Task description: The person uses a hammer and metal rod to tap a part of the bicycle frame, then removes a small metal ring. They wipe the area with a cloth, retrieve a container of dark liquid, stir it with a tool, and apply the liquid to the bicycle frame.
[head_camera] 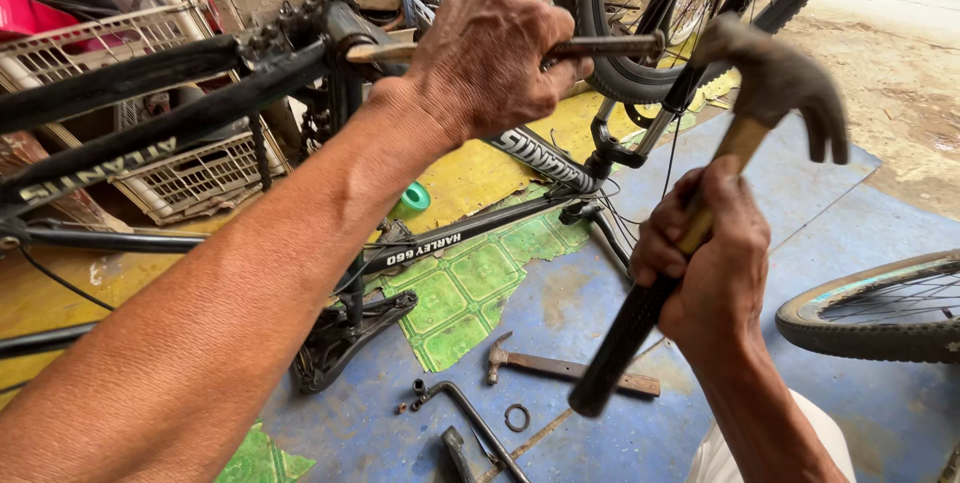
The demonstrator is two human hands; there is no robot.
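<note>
My left hand [490, 58] is closed around a metal rod [600, 46] held level against the bottom bracket area of an upside-down black bicycle frame [150, 103]. My right hand [710, 263] grips the black-and-wood handle of a claw hammer [770, 78]. The hammer head sits just right of the rod's free end, slightly blurred. The saddle [340, 338] rests on the floor below the frame.
A second small hammer [565, 368], a bent black crank tool [470, 418] and a metal ring [517, 417] lie on the blue floor. A loose wheel [880, 313] lies at right. White plastic crates [190, 173] stand at left, another wheel [620, 63] behind the frame.
</note>
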